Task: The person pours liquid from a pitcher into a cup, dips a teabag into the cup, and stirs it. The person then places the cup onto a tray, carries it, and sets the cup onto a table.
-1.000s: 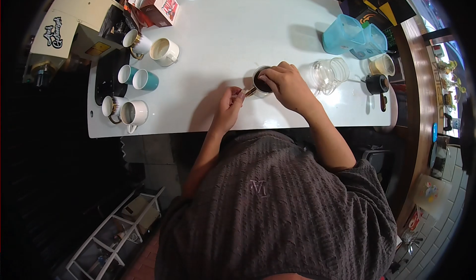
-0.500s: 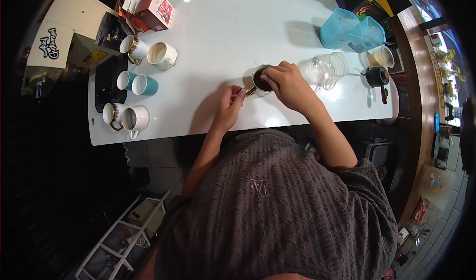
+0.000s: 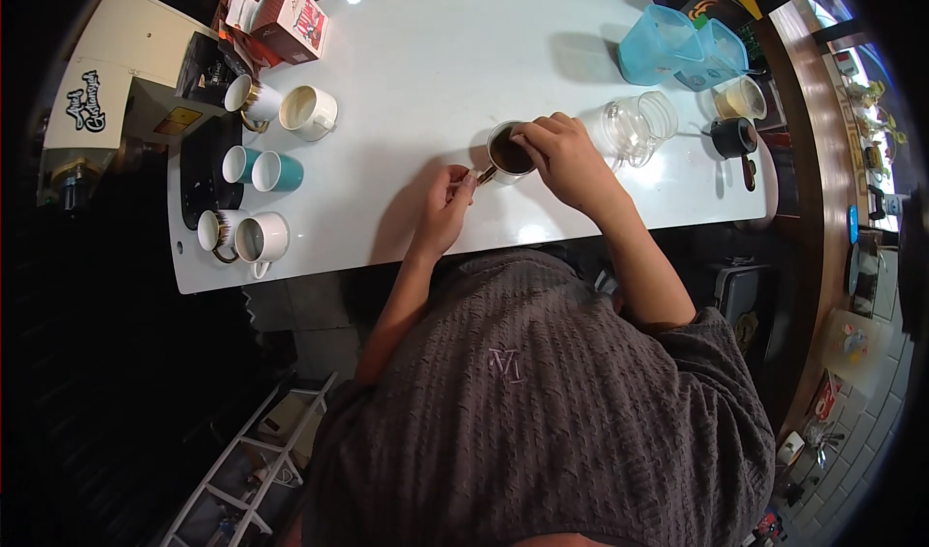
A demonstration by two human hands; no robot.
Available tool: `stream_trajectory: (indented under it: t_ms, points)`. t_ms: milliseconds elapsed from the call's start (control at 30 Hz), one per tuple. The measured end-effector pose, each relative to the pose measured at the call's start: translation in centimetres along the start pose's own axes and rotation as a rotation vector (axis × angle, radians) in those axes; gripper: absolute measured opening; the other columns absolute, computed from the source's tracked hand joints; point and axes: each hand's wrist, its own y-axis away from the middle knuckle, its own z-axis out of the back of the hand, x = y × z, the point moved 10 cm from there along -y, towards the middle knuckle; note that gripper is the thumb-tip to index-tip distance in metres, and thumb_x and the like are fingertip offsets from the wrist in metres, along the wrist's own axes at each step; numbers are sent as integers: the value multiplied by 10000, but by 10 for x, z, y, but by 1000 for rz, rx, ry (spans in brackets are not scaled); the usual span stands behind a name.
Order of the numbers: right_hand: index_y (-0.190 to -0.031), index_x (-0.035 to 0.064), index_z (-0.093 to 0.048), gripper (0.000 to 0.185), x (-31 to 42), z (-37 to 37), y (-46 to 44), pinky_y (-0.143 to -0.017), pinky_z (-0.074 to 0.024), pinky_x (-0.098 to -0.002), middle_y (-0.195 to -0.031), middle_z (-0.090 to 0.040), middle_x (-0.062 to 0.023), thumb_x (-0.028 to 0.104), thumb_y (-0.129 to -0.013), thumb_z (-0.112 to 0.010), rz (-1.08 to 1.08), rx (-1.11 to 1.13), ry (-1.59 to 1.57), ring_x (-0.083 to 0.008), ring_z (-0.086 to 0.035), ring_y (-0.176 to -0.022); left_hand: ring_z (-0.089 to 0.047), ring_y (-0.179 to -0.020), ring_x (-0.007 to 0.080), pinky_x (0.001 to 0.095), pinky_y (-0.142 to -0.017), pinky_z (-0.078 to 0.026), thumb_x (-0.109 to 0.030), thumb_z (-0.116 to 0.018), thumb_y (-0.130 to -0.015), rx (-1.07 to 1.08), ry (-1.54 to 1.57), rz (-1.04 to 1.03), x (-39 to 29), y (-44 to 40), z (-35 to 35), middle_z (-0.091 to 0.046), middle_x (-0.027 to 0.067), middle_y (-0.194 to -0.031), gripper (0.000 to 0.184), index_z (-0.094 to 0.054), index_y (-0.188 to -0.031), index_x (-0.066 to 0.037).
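A cup of dark liquid [image 3: 508, 156] stands on the white table, its handle toward the left. My left hand [image 3: 449, 203] is closed on that handle with thumb and fingers. Over the cup's right rim, my right hand [image 3: 561, 157] has its fingers pinched together, the tips at the dark liquid; what they hold, if anything, is hidden. A clear glass jug [image 3: 631, 133] stands just right of my right hand.
On the left of the white table [image 3: 416, 53] are white mugs [image 3: 308, 113], two teal cups [image 3: 278, 171] and a red-and-white box [image 3: 292, 22]. Blue containers [image 3: 658, 47], a cream cup [image 3: 740, 99] and a dark-handled portafilter [image 3: 734, 137] stand at the right.
The camera view has tilted slightly, shifting the table and the things on it. Both hands stay at the cup, with the right hand's fingers still over its rim.
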Motion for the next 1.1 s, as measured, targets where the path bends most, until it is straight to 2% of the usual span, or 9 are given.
stream_trajectory:
  t_ms: [67,167,267,367,433,600,800,900,1100]
  points:
    - [-912,22,-624,115,3,-8,0,-791,-442,-397,-821,-635,-119,122,-895,-570,-3,75,-105,-299,-563,-818,-491,-766,80,234,-721,-429,-225,-538,-970,0,14,-5,1,-1,0,-563,15,-916,221,-534,-1049,-18]
    - [-914,21,-625,118,2,-13,3,-794,-443,-398,-819,-635,-119,123,-897,-569,-35,148,-64,-299,-567,-816,-492,-765,79,230,-724,-432,-223,-537,-971,-3,1,1,3,-1,1,-564,16,-917,219,-536,-1046,-18]
    - [-878,54,-612,114,2,0,1,-763,-439,-412,-803,-641,-108,155,-884,-559,-13,22,-22,-298,-572,-792,-494,-766,79,231,-724,-433,-225,-535,-972,-1,6,-12,2,-1,1,-565,19,-917,218,-538,-1044,-19]
    - [-878,54,-609,111,4,-8,2,-769,-437,-406,-799,-645,-106,154,-882,-563,5,38,-86,-294,-574,-797,-494,-769,80,235,-731,-434,-229,-533,-973,-1,23,-26,3,-2,-1,-568,21,-919,221,-538,-1042,-19]
    - [-877,54,-609,110,6,-8,3,-768,-437,-404,-794,-644,-105,154,-881,-563,15,54,-78,-294,-575,-795,-494,-750,53,205,-639,-368,-227,-507,-983,-14,14,-37,2,-2,0,-569,-22,-909,168,-543,-1040,-73]
    - [-881,51,-608,114,2,-2,1,-766,-442,-402,-790,-645,-99,157,-878,-568,-16,34,-11,-294,-579,-797,-494,-753,52,201,-638,-368,-226,-510,-982,-12,22,-39,2,-2,0,-572,-19,-910,166,-544,-1039,-74]
    - [-916,21,-625,114,7,-9,3,-766,-448,-403,-800,-635,-127,121,-890,-576,9,108,-76,-309,-568,-792,-494,-747,51,198,-630,-368,-224,-515,-980,-21,28,-39,1,-2,0,-577,-16,-912,166,-545,-1038,-72]
    - [-934,22,-629,127,5,0,2,-763,-450,-403,-801,-635,-130,129,-893,-573,-5,21,-26,-312,-568,-787,-494,-745,51,196,-624,-367,-227,-518,-979,-20,39,-46,2,-2,1,-579,-14,-913,170,-545,-1040,-70]
    - [-930,16,-629,127,9,-9,2,-768,-452,-399,-814,-639,-132,123,-892,-573,21,107,-58,-313,-572,-792,-492,-736,50,192,-617,-365,-229,-523,-978,-32,53,-49,3,-2,1,-584,-11,-913,175,-546,-1042,-68]
